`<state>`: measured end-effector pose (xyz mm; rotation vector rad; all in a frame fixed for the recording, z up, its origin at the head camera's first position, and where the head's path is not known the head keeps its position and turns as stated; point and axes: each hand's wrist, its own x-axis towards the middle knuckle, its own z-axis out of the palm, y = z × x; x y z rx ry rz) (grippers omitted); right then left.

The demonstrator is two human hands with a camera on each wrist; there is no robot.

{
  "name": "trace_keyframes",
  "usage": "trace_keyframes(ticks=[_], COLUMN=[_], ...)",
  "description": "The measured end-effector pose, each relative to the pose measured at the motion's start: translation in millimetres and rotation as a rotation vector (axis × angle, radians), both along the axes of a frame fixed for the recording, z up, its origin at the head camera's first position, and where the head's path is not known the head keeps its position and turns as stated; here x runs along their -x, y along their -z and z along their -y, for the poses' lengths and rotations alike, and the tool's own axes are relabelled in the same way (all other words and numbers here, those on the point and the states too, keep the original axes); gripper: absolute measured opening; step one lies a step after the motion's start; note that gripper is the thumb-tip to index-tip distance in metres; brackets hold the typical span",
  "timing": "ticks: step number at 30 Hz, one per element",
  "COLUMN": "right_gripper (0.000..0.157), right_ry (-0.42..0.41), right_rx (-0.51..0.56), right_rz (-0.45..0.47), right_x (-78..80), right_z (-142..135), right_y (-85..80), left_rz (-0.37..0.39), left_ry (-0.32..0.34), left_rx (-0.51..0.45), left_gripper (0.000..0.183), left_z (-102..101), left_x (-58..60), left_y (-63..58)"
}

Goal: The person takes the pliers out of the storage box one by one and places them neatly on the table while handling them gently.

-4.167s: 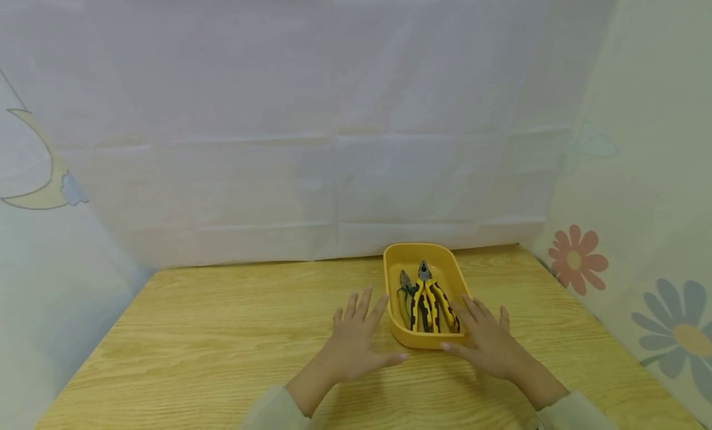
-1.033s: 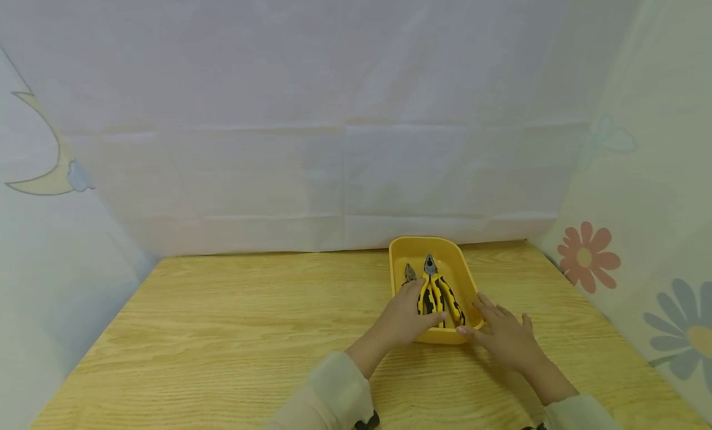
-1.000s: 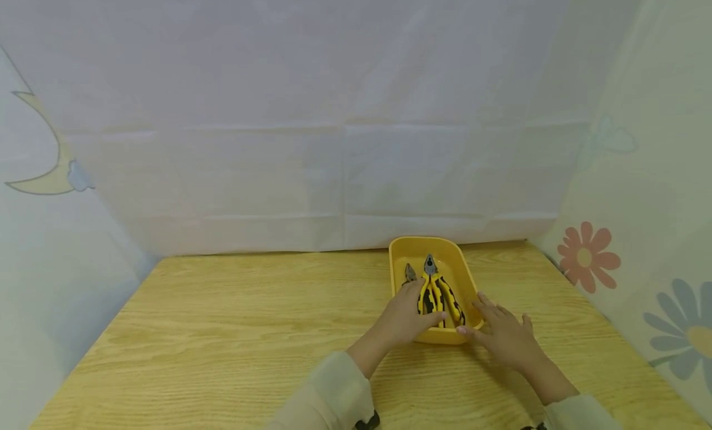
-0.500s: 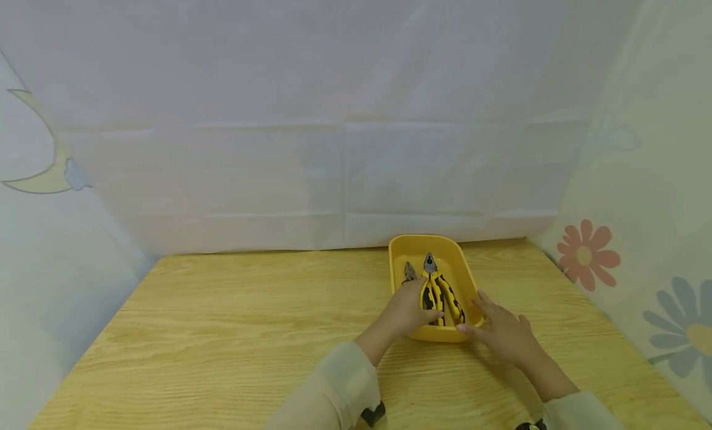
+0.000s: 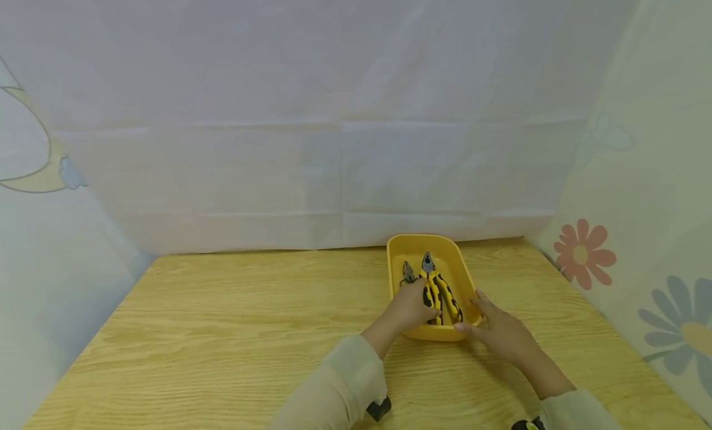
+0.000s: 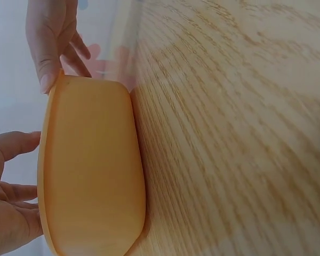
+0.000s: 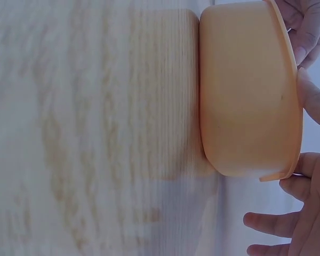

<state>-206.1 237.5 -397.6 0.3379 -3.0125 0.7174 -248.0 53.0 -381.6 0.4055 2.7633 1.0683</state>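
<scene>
A yellow plastic tub (image 5: 461, 269) holds pliers. The pair with yellow-and-black handles (image 5: 449, 297) lies with its grey head away from me. Left of it, smaller pliers (image 5: 408, 271) show their head, their handles covered by my left hand (image 5: 408, 306). That hand reaches over the tub's near-left rim, thumb and fingers bent round the handles. Its fingertips are hidden, so I cannot tell which handles it holds. My right hand (image 5: 503, 334) holds the near-right corner of the tub; in the right wrist view its thumb (image 7: 312, 98) lies on the rim, with fingers (image 7: 297, 186) at the corner.
The tub stands on a wood-grain table (image 5: 233, 331), near its back edge. A white sheet (image 5: 267, 170) hangs behind. At the right rises a wall with painted flowers (image 5: 581, 255), at the left one with a painted moon (image 5: 52, 170).
Both hands came in from beside the tub, the left reaching into it and the right taking its corner. Over the last second the left thumb has drawn in toward the fingers.
</scene>
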Motion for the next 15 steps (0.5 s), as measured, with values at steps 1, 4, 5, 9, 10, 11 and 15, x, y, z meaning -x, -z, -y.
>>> trace_keyframes(ticks=[1, 4, 5, 9, 10, 11, 15], right_gripper=[0.079, 0.079, 0.079, 0.080, 0.080, 0.080, 0.080], right_ry=[-0.001, -0.003, -0.003, 0.000, 0.002, 0.003, 0.007], right_rx=[0.013, 0.048, 0.058, 0.085, 0.086, 0.086, 0.080], right_rz=[0.008, 0.022, 0.026, 0.037, 0.039, 0.040, 0.037], right_x=[-0.1, -0.2, -0.2, 0.0, 0.1, 0.2, -0.2], right_z=[-0.2, -0.7, -0.7, -0.8, -0.8, -0.7, -0.4], right_y=[0.1, 0.6, 0.9, 2.1, 2.4, 2.6, 2.7], left_rz=[0.002, 0.013, 0.017, 0.034, 0.035, 0.037, 0.040], left_ry=[-0.006, -0.022, -0.026, -0.030, -0.030, -0.029, -0.021], left_rx=[0.002, 0.009, 0.011, 0.017, 0.021, 0.023, 0.025], left_gripper=[0.070, 0.069, 0.069, 0.069, 0.069, 0.069, 0.070], left_z=[-0.5, -1.6, -1.9, -3.5, -3.9, -4.2, -4.9], left_x=[0.5, 1.2, 1.5, 2.9, 3.3, 3.6, 5.4], left_y=[0.2, -0.1, -0.3, 0.4, 0.5, 0.7, 2.2])
